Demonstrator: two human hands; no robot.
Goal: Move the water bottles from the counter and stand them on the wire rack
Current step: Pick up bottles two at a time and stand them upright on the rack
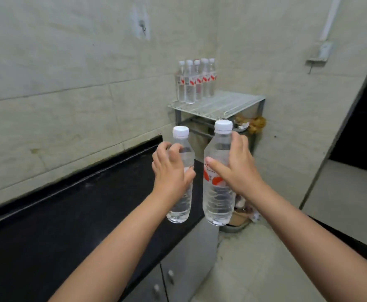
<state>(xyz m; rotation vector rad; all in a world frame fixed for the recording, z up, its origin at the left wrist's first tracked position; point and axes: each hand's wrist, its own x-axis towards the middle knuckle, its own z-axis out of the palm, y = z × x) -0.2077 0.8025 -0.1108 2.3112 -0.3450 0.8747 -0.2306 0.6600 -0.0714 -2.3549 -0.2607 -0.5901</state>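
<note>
Each hand (171, 171) (236, 168) grips one upright bottle (181, 205) (218, 201) (labels half hidden by fingers).

wire rack (232, 105) in the corner carries five water bottles (194, 81), upright, clustered at its back-left edge (against the wall). black counter (69, 214) runs along the left wall.

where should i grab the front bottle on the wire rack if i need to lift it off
Judging by the view, grip the front bottle round its labelled middle, coming from the open front right of the wire rack. It stands upright at the rack's front left corner, with the wall on its left and the other bottles packed behind it.
</note>
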